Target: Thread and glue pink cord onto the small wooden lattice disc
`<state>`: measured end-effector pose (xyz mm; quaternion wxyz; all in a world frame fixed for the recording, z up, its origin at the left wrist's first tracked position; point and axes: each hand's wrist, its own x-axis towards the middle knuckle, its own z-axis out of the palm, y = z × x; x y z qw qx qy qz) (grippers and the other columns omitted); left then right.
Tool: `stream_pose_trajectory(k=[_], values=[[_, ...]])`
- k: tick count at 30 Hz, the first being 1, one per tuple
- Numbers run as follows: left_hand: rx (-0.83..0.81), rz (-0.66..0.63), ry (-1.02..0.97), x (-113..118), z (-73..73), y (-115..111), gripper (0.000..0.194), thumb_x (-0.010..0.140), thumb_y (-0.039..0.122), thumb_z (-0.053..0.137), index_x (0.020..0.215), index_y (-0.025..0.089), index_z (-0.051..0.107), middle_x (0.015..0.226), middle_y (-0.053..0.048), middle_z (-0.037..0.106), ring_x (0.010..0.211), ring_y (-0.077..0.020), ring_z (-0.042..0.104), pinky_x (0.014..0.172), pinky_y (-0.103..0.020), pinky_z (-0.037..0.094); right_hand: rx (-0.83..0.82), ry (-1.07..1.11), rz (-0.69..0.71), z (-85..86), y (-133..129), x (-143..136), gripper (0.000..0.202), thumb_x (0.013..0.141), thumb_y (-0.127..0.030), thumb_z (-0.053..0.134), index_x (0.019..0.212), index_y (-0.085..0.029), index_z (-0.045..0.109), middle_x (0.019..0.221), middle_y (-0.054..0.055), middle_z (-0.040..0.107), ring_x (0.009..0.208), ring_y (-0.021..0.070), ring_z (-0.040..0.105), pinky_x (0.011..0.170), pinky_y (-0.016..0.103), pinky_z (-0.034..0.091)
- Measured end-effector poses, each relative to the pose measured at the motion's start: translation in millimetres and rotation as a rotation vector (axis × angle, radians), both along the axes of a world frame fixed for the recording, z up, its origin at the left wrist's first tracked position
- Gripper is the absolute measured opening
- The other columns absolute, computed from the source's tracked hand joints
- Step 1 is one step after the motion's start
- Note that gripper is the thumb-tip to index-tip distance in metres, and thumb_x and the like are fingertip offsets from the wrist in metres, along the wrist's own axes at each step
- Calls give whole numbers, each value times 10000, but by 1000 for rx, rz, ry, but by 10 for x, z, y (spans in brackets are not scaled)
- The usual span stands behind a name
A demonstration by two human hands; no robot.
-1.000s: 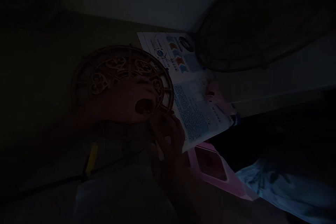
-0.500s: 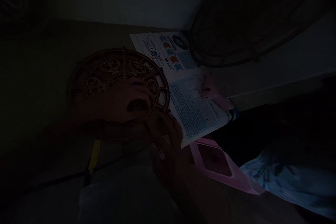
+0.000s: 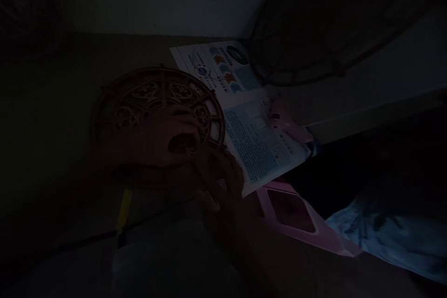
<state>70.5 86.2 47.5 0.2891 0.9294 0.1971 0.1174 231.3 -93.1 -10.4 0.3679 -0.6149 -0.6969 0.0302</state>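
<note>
On the round lattice disc (image 3: 163, 95), left hand (image 3: 157, 137) as before

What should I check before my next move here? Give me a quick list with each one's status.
1. Left hand on the round openwork frame: ok.
2. Right hand at the frame's near right rim: ok.
3. Right hand's grip: cannot tell, too dark.
4. Printed sheet clear of the frame: not ok, the frame overlaps its left edge.
5. Yellow object apart from both hands: ok.
6. Lighting: not ok, very dim.
</note>
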Motion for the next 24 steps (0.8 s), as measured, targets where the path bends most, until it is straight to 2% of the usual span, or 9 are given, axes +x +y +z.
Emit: stream_pose_trajectory(k=[5,10,13,16,22,24], values=[[74,-12,-50,24,-9,-7,208,952,299,628,1081,175,734,1267,-78,714,1306,-276,551,1123,-464,422,-19,-25,-12,54,-7,-11,523,1039,-275,512,1558,-300,451,1578,105,454,1529,346,338,1199,607,392],[33,-33,-31,15,-13,10,198,968,307,602,1075,196,726,1293,-62,705,1343,-282,526,1156,-498,379,-62,-62,11,106,-17,26,512,1035,-256,517,1542,-306,468,1570,99,482,1529,327,356,1184,577,431],[41,-18,-47,32,7,3,168,963,277,589,1000,189,728,1236,-66,721,1314,-294,550,1129,-515,393,-40,-59,8,111,-12,23,504,1036,-250,514,1538,-284,480,1564,115,492,1535,333,348,1194,588,419],[71,-8,-86,53,15,-12,173,950,265,585,933,176,733,1164,-77,740,1241,-285,598,1078,-478,435,-40,-58,-3,112,-9,14,530,1034,-275,516,1559,-297,453,1568,108,496,1533,339,356,1188,596,429],[75,25,-35,50,-34,-20,226,953,320,588,1060,184,733,1254,-80,714,1305,-302,560,1140,-515,389,-12,-50,2,82,-7,21,512,1026,-261,533,1533,-289,469,1549,118,494,1520,334,362,1171,588,437],[74,25,-22,51,-45,-17,211,950,335,600,1047,197,727,1256,-66,708,1296,-289,562,1150,-503,382,5,-45,10,63,-2,25,520,1018,-257,552,1531,-279,469,1553,122,490,1518,334,360,1164,579,443]])
